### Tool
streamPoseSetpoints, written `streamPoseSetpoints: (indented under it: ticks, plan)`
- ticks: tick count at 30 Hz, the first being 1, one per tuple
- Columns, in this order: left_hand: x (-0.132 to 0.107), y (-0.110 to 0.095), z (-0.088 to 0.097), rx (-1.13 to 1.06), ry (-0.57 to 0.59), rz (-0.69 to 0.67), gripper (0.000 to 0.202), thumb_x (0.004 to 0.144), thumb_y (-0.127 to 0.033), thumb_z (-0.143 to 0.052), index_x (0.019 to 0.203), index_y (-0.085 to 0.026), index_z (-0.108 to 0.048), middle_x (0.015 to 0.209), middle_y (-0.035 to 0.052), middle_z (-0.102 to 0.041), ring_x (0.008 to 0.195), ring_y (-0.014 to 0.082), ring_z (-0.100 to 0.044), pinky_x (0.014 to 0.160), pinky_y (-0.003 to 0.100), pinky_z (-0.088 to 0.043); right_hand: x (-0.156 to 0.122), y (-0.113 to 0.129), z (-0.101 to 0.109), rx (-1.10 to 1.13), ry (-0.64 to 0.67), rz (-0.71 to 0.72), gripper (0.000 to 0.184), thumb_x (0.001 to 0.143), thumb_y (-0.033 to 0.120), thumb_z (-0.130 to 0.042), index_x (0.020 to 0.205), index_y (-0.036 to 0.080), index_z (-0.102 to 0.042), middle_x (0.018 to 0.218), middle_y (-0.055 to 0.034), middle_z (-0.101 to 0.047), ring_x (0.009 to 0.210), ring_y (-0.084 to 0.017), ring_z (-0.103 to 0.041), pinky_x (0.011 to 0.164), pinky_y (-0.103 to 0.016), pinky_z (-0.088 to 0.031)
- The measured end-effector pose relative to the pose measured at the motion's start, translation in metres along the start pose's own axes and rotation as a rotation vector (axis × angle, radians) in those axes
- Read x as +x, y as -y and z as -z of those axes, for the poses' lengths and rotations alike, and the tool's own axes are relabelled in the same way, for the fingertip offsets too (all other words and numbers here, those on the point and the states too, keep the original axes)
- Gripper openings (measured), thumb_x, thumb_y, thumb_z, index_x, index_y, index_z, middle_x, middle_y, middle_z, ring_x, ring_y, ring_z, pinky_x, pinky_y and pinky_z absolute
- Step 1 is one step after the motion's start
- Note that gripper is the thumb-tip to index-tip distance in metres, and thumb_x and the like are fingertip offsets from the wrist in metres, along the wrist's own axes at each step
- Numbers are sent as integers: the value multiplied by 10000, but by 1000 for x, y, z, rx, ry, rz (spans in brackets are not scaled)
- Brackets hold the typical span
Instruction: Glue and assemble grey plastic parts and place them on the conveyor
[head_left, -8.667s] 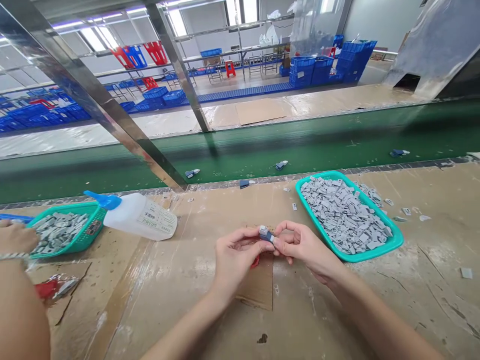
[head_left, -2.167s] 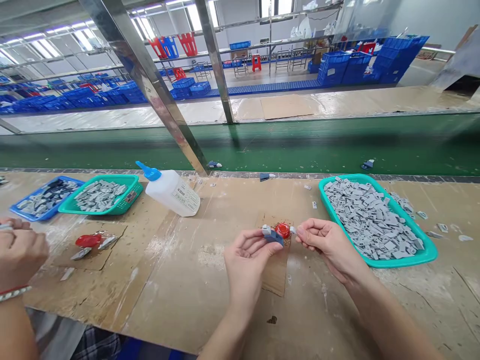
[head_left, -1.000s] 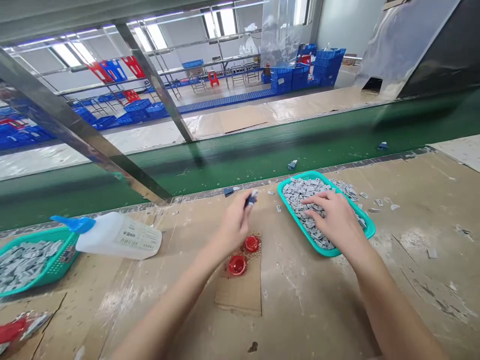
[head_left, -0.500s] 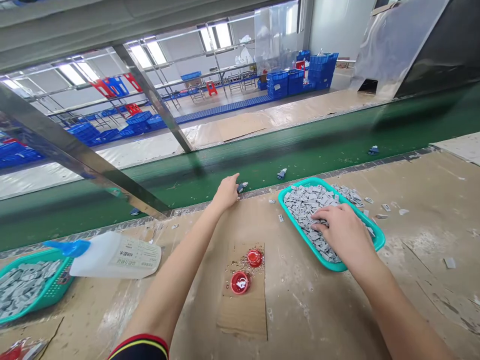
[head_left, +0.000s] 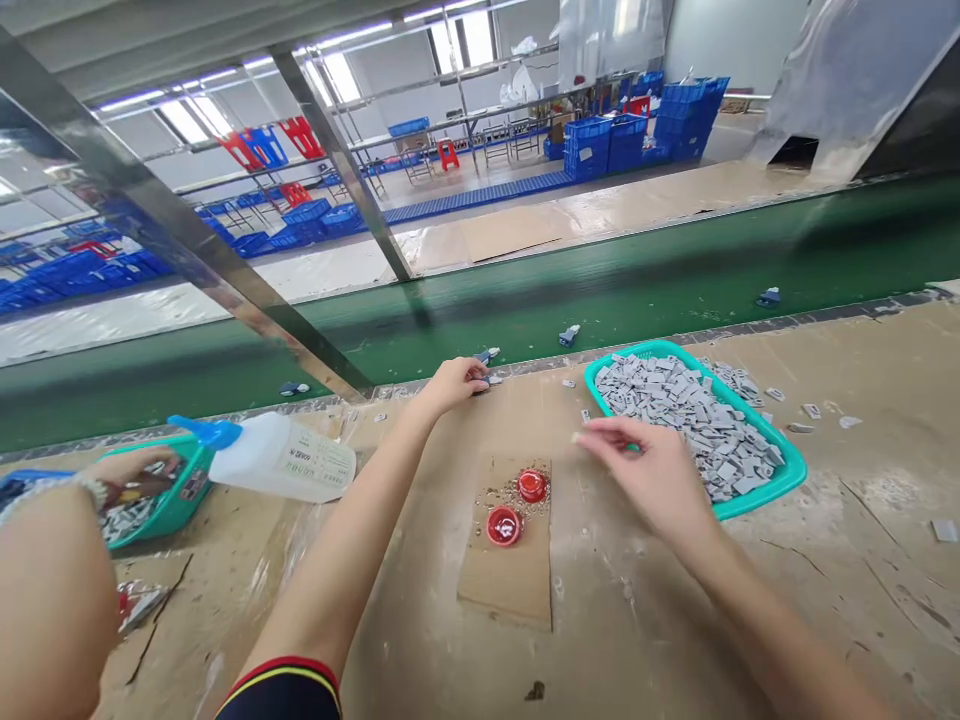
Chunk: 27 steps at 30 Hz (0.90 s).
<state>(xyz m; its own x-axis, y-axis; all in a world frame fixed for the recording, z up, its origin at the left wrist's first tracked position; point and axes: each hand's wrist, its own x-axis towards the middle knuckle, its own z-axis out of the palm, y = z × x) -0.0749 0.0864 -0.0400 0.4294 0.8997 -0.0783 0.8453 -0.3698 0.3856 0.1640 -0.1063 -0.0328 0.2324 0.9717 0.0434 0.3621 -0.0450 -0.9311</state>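
Right fingers (head_left: 609,432): thumb and forefinger almost pinched, and whether they hold anything I can't tell, just off the teal tray (head_left: 759,497) of grey pieces (head_left: 675,410), kept within easy reach.
Red cups (head_left: 532,486): two, on cardboard (head_left: 510,590), placed between my hands.
Left fingers (head_left: 466,372): loosely open on the bench edge, just beside small blue-grey parts (head_left: 489,380) — touching them, perhaps.
Belt: a green conveyor (head_left: 600,305) — just past the bench.

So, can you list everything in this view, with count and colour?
conveyor belt: one, green, behind the bench.
plastic tray: one, teal, on the bench at right, holding many grey parts.
squeeze bottle: one, white with blue nozzle, lying on the bench at left.
round caps: two, red, on a cardboard sheet, centre.
small parts: several, blue and grey, on the belt.
crates: many, blue, far background.
co-worker's hand: one, at a teal basket, far left.
left hand: at the bench's far edge.
right hand: above the bench, beside the tray.
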Motion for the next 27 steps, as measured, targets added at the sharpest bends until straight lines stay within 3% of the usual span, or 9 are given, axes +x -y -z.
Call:
streamPoseSetpoints:
  ticks: [4,8,11,14,17,22,27]
  plan:
    - [-15,-2,0,13,6,-15,203,662,-118,-634,839,-196,-696,838,56,-648,825,224,-599,782,321,-465,-12,0,-36,153,268,-138,188,724,376,-670,733,189,-690,722,-44,-720,675,-189,-662,604,-283,-495]
    - [-45,-7,-3,-10,-83,-30,217,684,-54,-557,846,-164,-650,952,84,-597,875,213,-579,815,335,-465,-13,-3,-46,162,325,-188,216,702,387,-680,711,171,-676,702,-64,-722,655,-192,-669,581,-276,-489]
    - [-72,-16,-8,-85,-181,-5,215,770,-89,-497,950,-160,-590,996,87,-605,909,196,-580,823,340,-477,-12,0,-46,160,342,-204,217,695,381,-685,691,166,-667,705,-77,-724,672,-203,-678,603,-285,-500]
    - [-103,-32,-14,-433,-357,76,189,809,-197,-537,994,-167,-563,985,76,-637,875,176,-612,816,337,-503,-13,5,-46,162,369,-201,230,703,394,-679,681,166,-660,717,-91,-724,686,-217,-683,632,-311,-511]
    - [-133,-52,-18,-839,-483,177,256,744,-263,-655,969,-163,-583,960,77,-667,889,181,-643,842,332,-513,-14,6,-46,164,378,-195,243,706,412,-677,678,172,-659,728,-95,-724,693,-225,-681,659,-335,-515]
    - [-164,-82,-29,-1209,-482,290,327,672,-241,-736,956,-164,-594,973,85,-701,927,202,-664,880,333,-510,-13,5,-39,309,381,-235,306,669,455,-715,716,157,-660,729,-94,-713,695,-213,-655,609,-300,-484]
    - [-171,-98,-42,-1355,-410,342,334,640,-210,-766,927,-154,-604,929,90,-715,874,206,-683,828,309,-537,-16,20,-27,528,405,-264,291,702,433,-714,756,155,-646,701,-47,-682,612,-122,-556,578,-229,-419]
